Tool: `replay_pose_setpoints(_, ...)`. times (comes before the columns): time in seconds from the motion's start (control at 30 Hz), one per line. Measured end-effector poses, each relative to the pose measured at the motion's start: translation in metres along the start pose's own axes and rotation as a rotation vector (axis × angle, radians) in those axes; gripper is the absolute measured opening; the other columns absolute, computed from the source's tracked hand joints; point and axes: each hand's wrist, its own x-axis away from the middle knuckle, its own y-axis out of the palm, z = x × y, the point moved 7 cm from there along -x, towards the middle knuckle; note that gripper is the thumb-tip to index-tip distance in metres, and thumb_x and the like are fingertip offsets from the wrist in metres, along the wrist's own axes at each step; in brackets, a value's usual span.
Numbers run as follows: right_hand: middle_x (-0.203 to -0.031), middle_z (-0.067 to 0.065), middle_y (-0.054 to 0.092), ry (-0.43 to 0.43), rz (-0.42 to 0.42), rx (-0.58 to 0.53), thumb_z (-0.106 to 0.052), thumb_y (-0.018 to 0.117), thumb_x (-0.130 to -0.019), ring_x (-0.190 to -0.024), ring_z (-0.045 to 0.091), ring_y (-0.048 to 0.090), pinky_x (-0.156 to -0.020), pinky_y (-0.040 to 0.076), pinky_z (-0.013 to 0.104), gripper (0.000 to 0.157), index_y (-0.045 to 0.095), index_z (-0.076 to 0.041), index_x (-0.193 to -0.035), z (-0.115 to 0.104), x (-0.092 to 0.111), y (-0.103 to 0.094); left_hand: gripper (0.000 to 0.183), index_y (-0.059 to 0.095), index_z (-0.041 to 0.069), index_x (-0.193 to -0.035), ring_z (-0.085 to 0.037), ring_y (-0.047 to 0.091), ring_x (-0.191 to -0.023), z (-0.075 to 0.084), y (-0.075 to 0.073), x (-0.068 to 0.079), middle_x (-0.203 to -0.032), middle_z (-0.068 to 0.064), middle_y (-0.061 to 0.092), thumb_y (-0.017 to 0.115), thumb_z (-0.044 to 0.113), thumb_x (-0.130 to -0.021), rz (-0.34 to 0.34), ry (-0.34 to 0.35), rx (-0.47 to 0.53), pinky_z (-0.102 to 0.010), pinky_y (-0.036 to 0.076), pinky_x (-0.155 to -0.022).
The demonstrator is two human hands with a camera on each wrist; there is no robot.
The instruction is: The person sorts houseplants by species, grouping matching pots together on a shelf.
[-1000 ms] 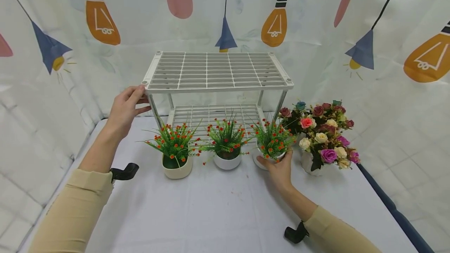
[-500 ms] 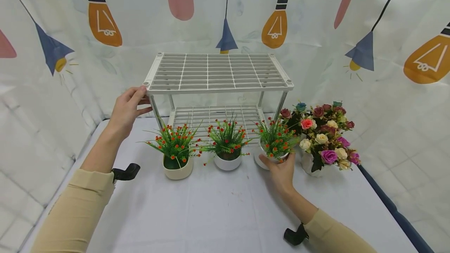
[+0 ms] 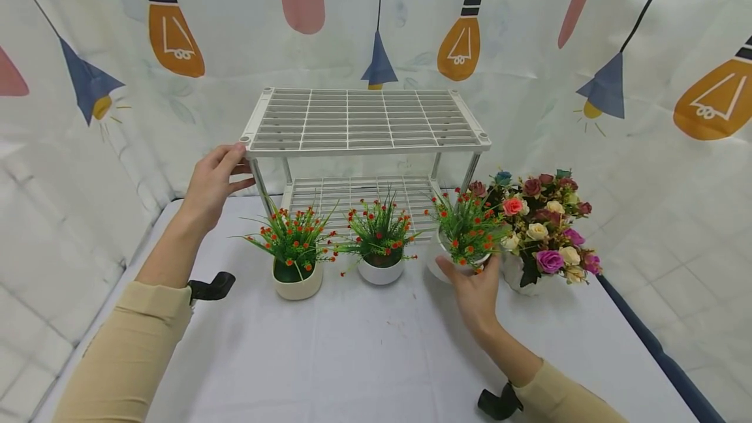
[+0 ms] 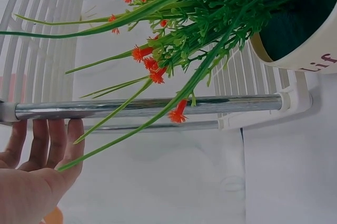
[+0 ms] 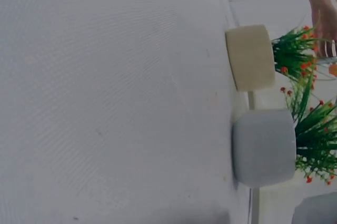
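Observation:
A white two-tier wire rack [image 3: 358,123] stands at the back of the table. My left hand [image 3: 214,178] holds its front left corner, thumb at the top shelf's edge; in the left wrist view the fingertips touch the metal post [image 4: 147,108]. Farther right, my right hand [image 3: 477,292] grips a white-potted plant [image 3: 467,230] with small red flowers. That pot [image 5: 317,211] is off the table in the right wrist view, where the right hand is out of sight. Similar plants in a beige pot [image 3: 296,288] and a white pot [image 3: 380,273] stand left of it.
Artificial roses [image 3: 546,227] in a light pot stand at the right, close beside the held plant. A white cloth [image 3: 352,351] covers the table. Behind the rack hangs a patterned curtain [image 3: 235,25]. The lower shelf [image 3: 364,183] sits behind the plants.
My right hand has moved slightly to the right and up with the potted plant, toward the roses. The left hand keeps its place on the rack.

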Motion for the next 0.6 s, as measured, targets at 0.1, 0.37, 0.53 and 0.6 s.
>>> replay_pose_setpoints(0.1,-0.153,-0.001,0.044,-0.020,-0.012,-0.046,0.004,0.088,-0.079,-0.141,0.018,0.041,-0.116,0.034,0.034,0.101,0.028,-0.021,-0.157,-0.011,0.001,0.002,0.040,0.058,0.007,-0.123,-0.016,0.059,-0.105,0.000,0.000,0.000,-0.113,-0.007,0.056,0.052,0.043,-0.108,0.001,-0.006,0.006,-0.017,0.055,-0.082)
replay_pose_setpoints(0.37,-0.153,-0.003,0.042,-0.023,-0.041,-0.111,-0.002,0.086,-0.083,-0.143,0.018,0.039,-0.113,0.037,0.029,0.094,0.029,-0.021,-0.155,-0.039,0.006,0.009,0.038,0.058,0.008,-0.121,-0.016,0.059,-0.104,0.002,0.000,0.001,-0.112,-0.007,0.056,0.052,0.044,-0.107,0.004,-0.017,0.017,-0.017,0.055,-0.082)
replay_pose_setpoints(0.53,-0.154,-0.005,0.040,0.007,-0.067,-0.131,-0.004,0.085,-0.085,-0.143,0.017,0.038,-0.108,0.044,0.030,0.092,0.028,-0.021,-0.154,-0.054,0.009,0.014,0.035,0.058,0.013,-0.119,-0.016,0.059,-0.103,0.003,0.001,0.001,-0.113,-0.007,0.055,0.052,0.045,-0.107,0.002,-0.029,-0.001,-0.018,0.056,-0.083)
replay_pose_setpoints(0.6,-0.154,-0.004,0.040,0.014,-0.079,-0.157,-0.002,0.084,-0.085,-0.143,0.018,0.038,-0.109,0.045,0.034,0.091,0.027,-0.021,-0.154,-0.061,0.010,0.018,0.038,0.058,0.011,-0.121,-0.016,0.058,-0.104,0.003,0.001,0.001,-0.114,-0.006,0.055,0.052,0.046,-0.107,0.000,-0.035,-0.002,-0.019,0.056,-0.083)
